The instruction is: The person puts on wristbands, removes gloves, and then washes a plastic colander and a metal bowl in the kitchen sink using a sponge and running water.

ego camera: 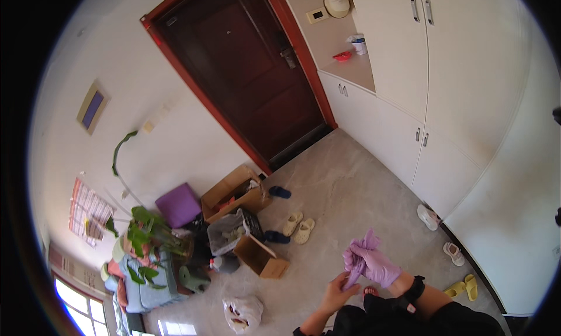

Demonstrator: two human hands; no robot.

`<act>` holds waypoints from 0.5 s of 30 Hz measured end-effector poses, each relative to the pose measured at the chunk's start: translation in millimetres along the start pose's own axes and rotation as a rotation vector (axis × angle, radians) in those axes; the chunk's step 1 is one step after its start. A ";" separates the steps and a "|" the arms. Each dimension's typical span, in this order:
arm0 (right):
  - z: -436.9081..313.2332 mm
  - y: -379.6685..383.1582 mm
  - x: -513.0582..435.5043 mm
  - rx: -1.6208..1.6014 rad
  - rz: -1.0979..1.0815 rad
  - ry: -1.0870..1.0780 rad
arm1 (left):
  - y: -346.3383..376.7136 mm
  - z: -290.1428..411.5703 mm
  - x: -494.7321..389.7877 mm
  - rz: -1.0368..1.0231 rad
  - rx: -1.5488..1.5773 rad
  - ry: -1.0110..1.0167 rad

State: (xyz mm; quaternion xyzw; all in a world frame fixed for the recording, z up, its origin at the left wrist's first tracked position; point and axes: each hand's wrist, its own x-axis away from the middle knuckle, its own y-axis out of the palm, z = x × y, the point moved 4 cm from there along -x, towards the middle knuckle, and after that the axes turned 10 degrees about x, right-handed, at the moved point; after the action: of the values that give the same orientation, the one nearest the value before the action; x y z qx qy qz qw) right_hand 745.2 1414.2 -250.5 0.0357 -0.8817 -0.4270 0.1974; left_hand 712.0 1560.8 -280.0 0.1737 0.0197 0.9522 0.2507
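Observation:
My right hand [377, 265] wears a lilac disposable glove and has a dark band with a small device at its wrist. Its fingers are closed around a second, loose lilac glove [357, 272], which sticks out from the fist. My left hand [336, 292] is bare and grips the lower end of that loose glove between thumb and fingers. Both hands meet in front of my dark clothing, above the grey floor [350, 195]. Just below them, part of a red sandal [371, 291] shows on my foot.
Ahead is a dark red door [236, 73]; white cabinets [390, 138] line the right. Cream clogs [303, 231], an open cardboard box [262, 258], a lined crate [219, 235] and a white plastic bag [250, 312] stand on the floor. Yellow slippers [471, 287] lie by the cabinets.

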 end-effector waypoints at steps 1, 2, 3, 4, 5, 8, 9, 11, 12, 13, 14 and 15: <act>-18.1 -0.3 -27.3 -0.028 0.004 -0.004 | -21.9 8.7 -18.9 -0.026 -0.004 -0.031; -37.1 -4.6 -54.6 0.009 -0.010 -0.009 | -39.5 18.9 -45.3 -0.055 -0.004 -0.049; -54.8 -9.6 -80.6 0.044 -0.024 -0.014 | -51.9 29.8 -72.6 -0.009 0.058 -0.043; -69.5 -15.3 -109.3 0.077 -0.040 -0.013 | -63.1 41.4 -95.5 0.042 0.120 -0.042; -88.5 -24.0 -138.9 0.057 -0.035 -0.034 | -76.1 52.2 -122.6 0.092 0.181 -0.042; -136.0 -84.7 -216.1 0.005 0.111 -0.126 | -127.2 55.9 -227.1 0.079 0.399 -0.146; -155.9 -117.7 -238.6 0.013 0.236 -0.194 | -134.3 69.7 -264.3 0.119 0.430 -0.221; -191.8 -166.0 -268.3 -0.018 0.448 -0.278 | -157.4 86.9 -336.3 0.134 0.417 -0.273; -211.0 -186.5 -272.7 -0.039 0.545 -0.284 | -163.6 94.8 -374.2 0.139 0.418 -0.297; -233.2 -206.0 -270.1 -0.054 0.651 -0.294 | -169.6 102.1 -413.7 0.087 0.385 -0.322; -261.0 -211.9 -276.3 -0.067 0.611 -0.360 | -173.3 116.6 -455.8 0.054 0.289 -0.301; -286.9 -216.6 -276.4 -0.079 0.570 -0.426 | -172.8 131.9 -497.0 0.019 0.191 -0.278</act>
State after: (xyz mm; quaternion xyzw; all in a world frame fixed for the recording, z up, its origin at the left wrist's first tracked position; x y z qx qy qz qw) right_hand 1085.1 1129.1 -344.5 -0.3093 -0.8604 -0.3862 0.1215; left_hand 1242.8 1464.4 -337.1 0.3271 0.0736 0.9151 0.2241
